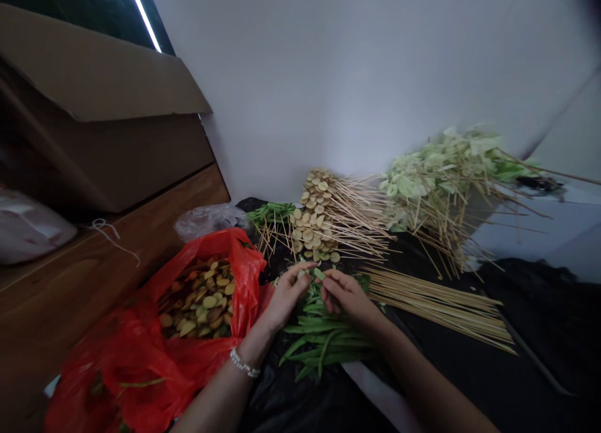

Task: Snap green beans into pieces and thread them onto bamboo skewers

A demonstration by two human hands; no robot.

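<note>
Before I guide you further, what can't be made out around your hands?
Head view only:
- Green piece between the left hand and right hand: the fingers hide how it is held.
- Sliced rounds: too small to identify; the folds hide any lower ones.
- Red plastic bag: the bottom edge cuts it off.
- Skewered leaves: the longest skewer runs off the right edge.
</note>
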